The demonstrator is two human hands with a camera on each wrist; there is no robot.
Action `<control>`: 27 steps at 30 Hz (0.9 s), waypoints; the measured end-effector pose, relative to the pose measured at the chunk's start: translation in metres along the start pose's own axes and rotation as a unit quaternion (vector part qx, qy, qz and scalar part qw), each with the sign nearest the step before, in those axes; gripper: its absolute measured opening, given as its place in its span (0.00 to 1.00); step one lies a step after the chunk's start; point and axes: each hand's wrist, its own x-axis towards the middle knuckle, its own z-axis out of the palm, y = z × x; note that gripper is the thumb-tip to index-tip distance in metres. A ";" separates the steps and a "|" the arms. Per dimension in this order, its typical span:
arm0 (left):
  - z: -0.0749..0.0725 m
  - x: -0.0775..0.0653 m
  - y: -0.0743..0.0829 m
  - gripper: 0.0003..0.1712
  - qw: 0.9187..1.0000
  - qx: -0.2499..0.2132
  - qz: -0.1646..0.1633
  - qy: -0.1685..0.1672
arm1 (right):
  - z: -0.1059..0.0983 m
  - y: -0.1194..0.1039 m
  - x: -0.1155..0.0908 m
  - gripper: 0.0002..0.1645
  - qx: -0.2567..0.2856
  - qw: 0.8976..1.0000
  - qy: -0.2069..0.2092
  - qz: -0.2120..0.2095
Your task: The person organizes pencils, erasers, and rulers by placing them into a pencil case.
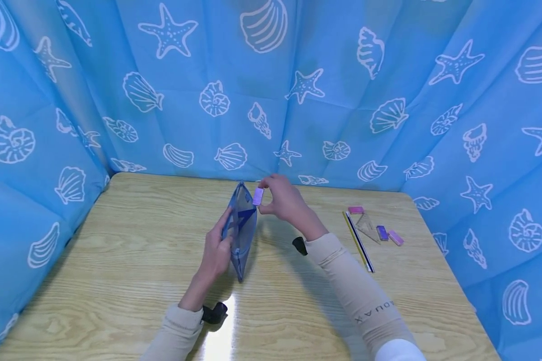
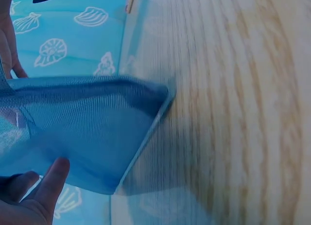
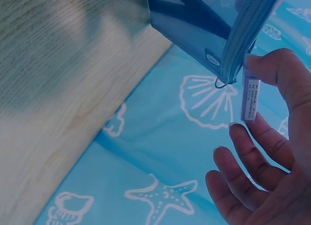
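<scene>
My left hand [image 1: 218,246] grips the side of a blue mesh zip pouch [image 1: 246,243], thumb on the near face and fingers behind. The pouch stands up from the table with its zip parted, and a dark blue shape [image 1: 246,216] shows inside. Between thumb and fingertip, my right hand [image 1: 283,199] pinches a light purple eraser [image 1: 258,196] right at the pouch's mouth. The right wrist view shows a printed label on this eraser [image 3: 250,99], close by the zip end. In the left wrist view the mesh [image 2: 87,123] covers part of what lies within.
Right on the wooden table [image 1: 162,260] lie a yellow pencil [image 1: 356,236], a dark striped pencil [image 1: 360,241], a clear set square [image 1: 367,226], a red-pink eraser [image 1: 356,210], a dark purple eraser [image 1: 382,233] and a pink eraser [image 1: 395,237]. A blue shell-print curtain [image 1: 262,135] surrounds the table's back and sides.
</scene>
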 end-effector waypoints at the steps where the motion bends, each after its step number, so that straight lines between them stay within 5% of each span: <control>1: 0.000 0.000 0.000 0.45 1.000 0.000 -0.001 0.000 | 0.000 0.000 -0.001 0.30 -0.003 1.000 -0.002 0.000; 27: 0.002 -0.002 0.003 0.46 1.000 -0.003 0.000 0.004 | -0.006 -0.017 -0.014 0.30 -0.103 0.993 -0.054 -0.025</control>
